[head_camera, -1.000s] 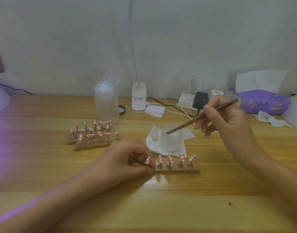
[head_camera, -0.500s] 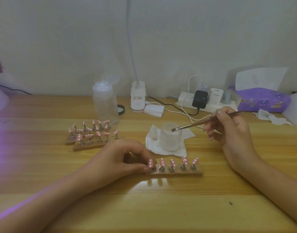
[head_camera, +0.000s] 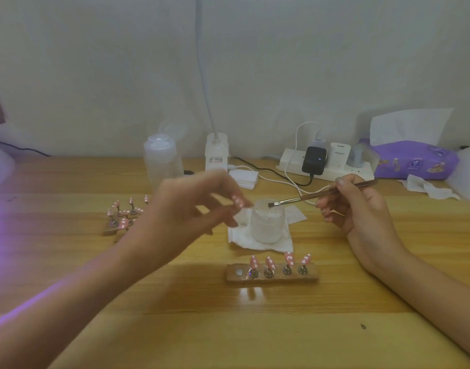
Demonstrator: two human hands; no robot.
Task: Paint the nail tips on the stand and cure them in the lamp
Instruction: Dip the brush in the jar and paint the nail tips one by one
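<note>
- L hand (head_camera: 185, 209): fingers pinch one pink nail tip (head_camera: 238, 202), prob. by its base (blurred), raised beside jar (head_camera: 267, 225).
- R hand (head_camera: 356, 209): fingers clamped on brush (head_camera: 321, 194); bristles at jar rim.
- Stand (head_camera: 272, 281): on table (head_camera: 255, 328) near jar, carries 4 tips (head_camera: 289, 258).

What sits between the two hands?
Head view: a frosted jar on a tissue stands between the left hand, pinching a nail tip, and the right hand, whose brush reaches over the jar's rim.
</note>
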